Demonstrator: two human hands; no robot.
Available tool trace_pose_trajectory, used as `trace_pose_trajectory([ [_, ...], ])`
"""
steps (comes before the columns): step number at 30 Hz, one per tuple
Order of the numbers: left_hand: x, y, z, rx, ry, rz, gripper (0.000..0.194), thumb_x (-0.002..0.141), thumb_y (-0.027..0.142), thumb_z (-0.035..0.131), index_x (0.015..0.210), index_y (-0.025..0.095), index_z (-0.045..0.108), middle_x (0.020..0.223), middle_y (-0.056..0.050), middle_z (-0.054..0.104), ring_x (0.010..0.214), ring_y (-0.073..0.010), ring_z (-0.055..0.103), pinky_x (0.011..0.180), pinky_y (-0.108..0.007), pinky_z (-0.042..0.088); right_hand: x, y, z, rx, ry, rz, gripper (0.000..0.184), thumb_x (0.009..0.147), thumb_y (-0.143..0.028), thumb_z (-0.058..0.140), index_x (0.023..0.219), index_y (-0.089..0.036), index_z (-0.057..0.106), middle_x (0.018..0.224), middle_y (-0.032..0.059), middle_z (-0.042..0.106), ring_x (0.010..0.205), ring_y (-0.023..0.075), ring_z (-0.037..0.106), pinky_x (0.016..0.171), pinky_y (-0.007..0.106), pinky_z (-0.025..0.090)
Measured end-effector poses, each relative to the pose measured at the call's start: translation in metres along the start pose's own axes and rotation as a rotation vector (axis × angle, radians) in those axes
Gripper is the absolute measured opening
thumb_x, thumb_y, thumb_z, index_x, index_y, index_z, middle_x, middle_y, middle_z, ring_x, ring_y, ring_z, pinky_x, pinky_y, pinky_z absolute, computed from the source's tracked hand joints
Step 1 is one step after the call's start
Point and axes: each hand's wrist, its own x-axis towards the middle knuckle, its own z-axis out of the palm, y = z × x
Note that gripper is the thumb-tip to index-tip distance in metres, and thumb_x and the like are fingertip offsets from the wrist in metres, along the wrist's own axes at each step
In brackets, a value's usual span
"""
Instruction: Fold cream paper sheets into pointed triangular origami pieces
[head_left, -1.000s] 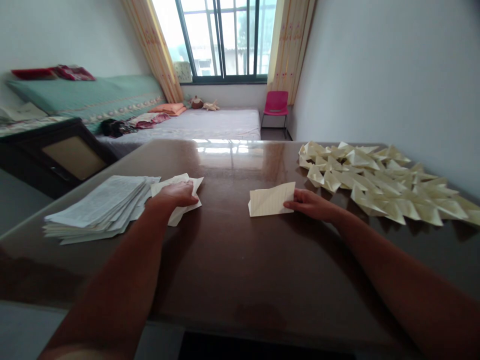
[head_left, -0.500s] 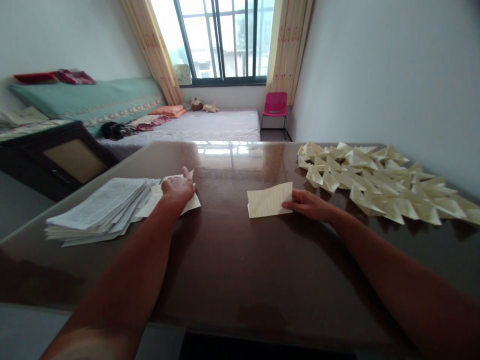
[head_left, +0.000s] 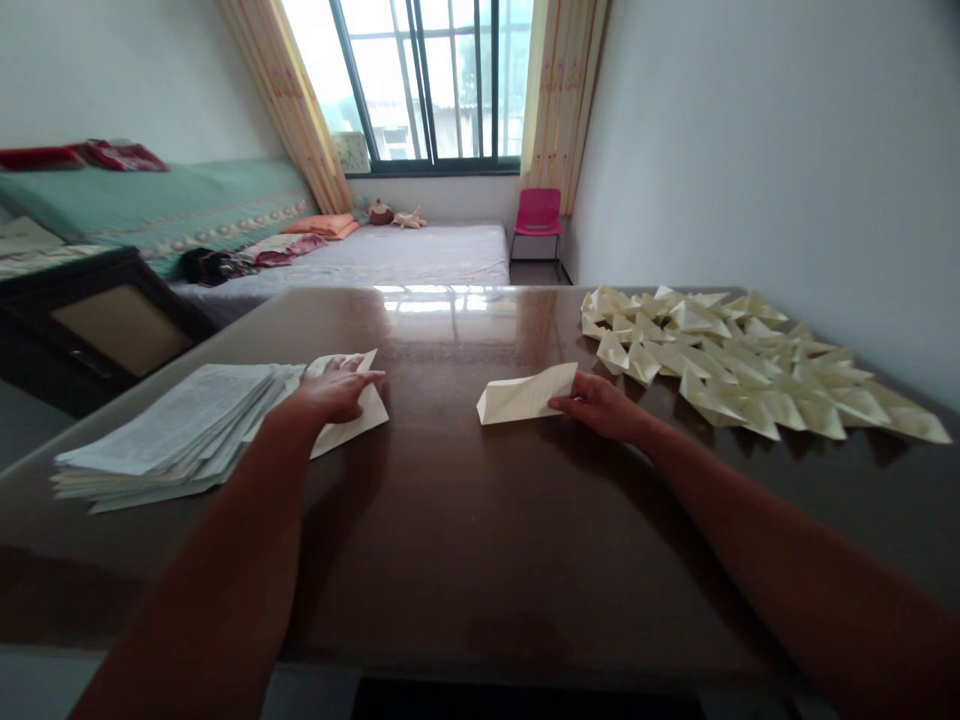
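My right hand pinches the right end of a folded cream sheet of paper, its left end standing slightly apart on the table. Over on the left, my left hand lies flat with fingers outstretched on another cream sheet, which partly shows from under the palm. Beside that hand is a thick stack of printed papers, its edges uneven. Folded cream paper shapes with pointed tips lie grouped on the right, beyond my right hand.
The glossy brown table carries all the paper. Behind it is a bed with folded cloths and soft toys. A pink chair stands below the window. A dark cabinet is at the left, a white wall at the right.
My left hand has slid a little left and spread flatter, with more of its sheet showing. The folded sheet in my right hand has tilted and opened slightly. The view has shifted a bit.
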Motion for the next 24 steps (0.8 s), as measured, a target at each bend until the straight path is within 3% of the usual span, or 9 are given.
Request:
trace_pose_trajectory([
  [3,-0.005,0.032,-0.003,-0.044,-0.072,0.342,0.08,0.069,0.04,0.068,0.142,0.03,0.037,0.156,-0.006,0.024,0.14,-0.0312,0.022,0.112,-0.043,0.022,-0.001,-0.003,0.003,-0.081,-0.005,-0.025,0.028,0.082,-0.044,0.059,0.087,-0.017,0.063,0.09,0.0048,0.067,0.077,0.0173,0.061,0.069,0.028,0.05],
  [6,-0.012,0.073,0.004,-0.213,-0.164,0.653,0.084,0.065,0.047,0.073,0.14,0.031,0.04,0.149,-0.004,0.036,0.135,-0.0301,0.031,0.109,-0.041,0.028,-0.003,-0.005,0.003,-0.16,-0.054,-0.009,0.028,0.082,-0.045,0.059,0.084,-0.017,0.061,0.076,0.0008,0.062,0.066,0.0132,0.055,0.06,0.024,0.045],
  [9,-0.018,0.108,0.017,-0.368,-0.096,0.772,0.079,0.064,0.047,0.076,0.134,0.025,0.048,0.137,-0.008,0.049,0.125,-0.0274,0.042,0.105,-0.038,0.033,-0.005,-0.007,0.001,-0.173,-0.082,0.013,0.028,0.08,-0.046,0.06,0.082,-0.017,0.059,0.07,-0.001,0.059,0.064,0.0125,0.052,0.059,0.023,0.042],
  [13,-0.019,0.134,0.031,-0.489,0.047,0.722,0.032,0.083,0.041,0.059,0.106,0.021,0.066,0.113,-0.007,0.063,0.104,-0.0218,0.057,0.093,-0.032,0.042,-0.002,-0.008,-0.001,-0.071,-0.137,0.03,0.028,0.082,-0.046,0.058,0.087,-0.018,0.058,0.077,0.0004,0.062,0.07,0.0151,0.057,0.063,0.025,0.045],
  [16,-0.018,0.141,0.035,-0.516,0.062,0.503,0.034,0.09,0.042,0.044,0.084,0.017,0.067,0.082,-0.005,0.067,0.076,-0.0185,0.062,0.071,-0.028,0.045,0.002,-0.004,0.002,-0.052,-0.073,0.029,0.03,0.086,-0.046,0.053,0.095,-0.018,0.06,0.087,0.003,0.067,0.079,0.0183,0.06,0.07,0.028,0.047],
  [18,-0.018,0.143,0.036,-0.537,0.086,0.373,0.033,0.09,0.042,0.043,0.091,0.017,0.065,0.074,-0.004,0.067,0.068,-0.0186,0.061,0.064,-0.028,0.044,0.006,-0.001,0.007,-0.18,0.042,0.056,0.03,0.088,-0.045,0.05,0.094,-0.018,0.061,0.082,0.003,0.067,0.075,0.0183,0.059,0.068,0.028,0.046],
  [20,-0.017,0.144,0.038,-0.575,0.129,0.286,0.036,0.09,0.04,0.044,0.113,0.017,0.058,0.073,-0.003,0.067,0.066,-0.0185,0.062,0.062,-0.028,0.044,0.009,0.002,0.014,-0.362,0.172,0.108,0.029,0.088,-0.043,0.05,0.099,-0.018,0.061,0.074,0.0021,0.066,0.068,0.0179,0.058,0.063,0.028,0.043],
  [22,-0.016,0.144,0.039,-0.601,0.167,0.243,0.055,0.088,0.035,0.047,0.138,0.015,0.036,0.07,-0.001,0.066,0.063,-0.0177,0.062,0.062,-0.027,0.044,0.012,0.003,0.021,-0.49,0.272,0.159,0.038,0.085,-0.039,0.055,0.116,-0.018,0.055,0.071,0.0007,0.066,0.065,0.0176,0.059,0.062,0.027,0.041],
  [24,-0.015,0.145,0.041,-0.585,0.189,0.239,0.075,0.087,0.031,0.05,0.149,0.016,0.011,0.067,0.002,0.064,0.061,-0.0168,0.062,0.062,-0.026,0.044,0.013,0.003,0.026,-0.543,0.312,0.186,0.051,0.083,-0.037,0.058,0.13,-0.019,0.046,0.073,-0.0004,0.067,0.064,0.0172,0.06,0.061,0.026,0.04],
])
